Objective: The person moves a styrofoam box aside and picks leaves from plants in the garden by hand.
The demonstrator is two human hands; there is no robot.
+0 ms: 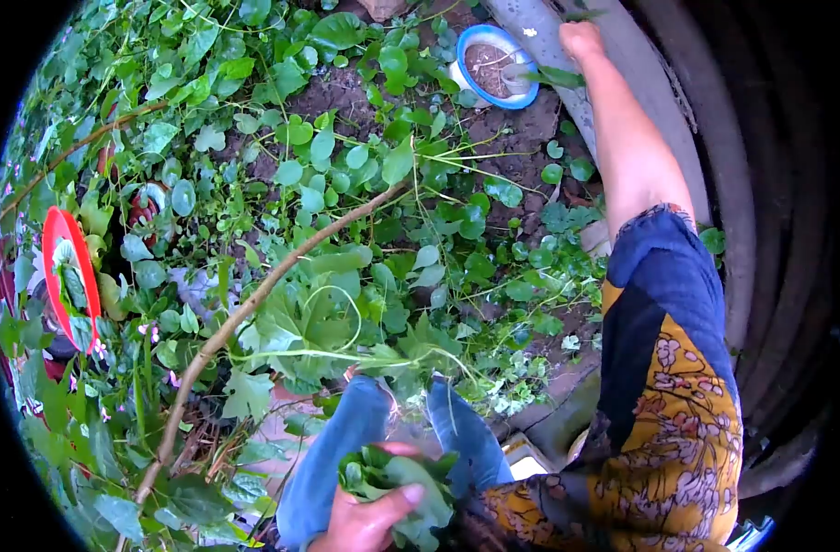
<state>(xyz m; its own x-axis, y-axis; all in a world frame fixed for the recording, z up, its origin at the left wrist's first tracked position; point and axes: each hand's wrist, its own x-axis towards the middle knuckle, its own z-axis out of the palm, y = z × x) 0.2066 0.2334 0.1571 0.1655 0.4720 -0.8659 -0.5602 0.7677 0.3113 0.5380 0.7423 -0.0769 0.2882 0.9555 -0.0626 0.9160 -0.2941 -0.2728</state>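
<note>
Low in the view, my left hand is closed around a bunch of green leaves, the thumb pressed over them in front of my blue trouser legs. My right arm reaches far forward to the upper right. At its end my right hand is closed like a fist over the grey stone-like edge. A dark green leaf shows at its fingers, which are partly hidden. Another pointed leaf lies just below the hand, beside a blue-rimmed pot with soil in it.
Leafy vines spread over the dark soil. A long brown branch crosses diagonally from lower left to the middle. At the left stands a red-rimmed container with leaves inside. Curved dark ridges run along the right side.
</note>
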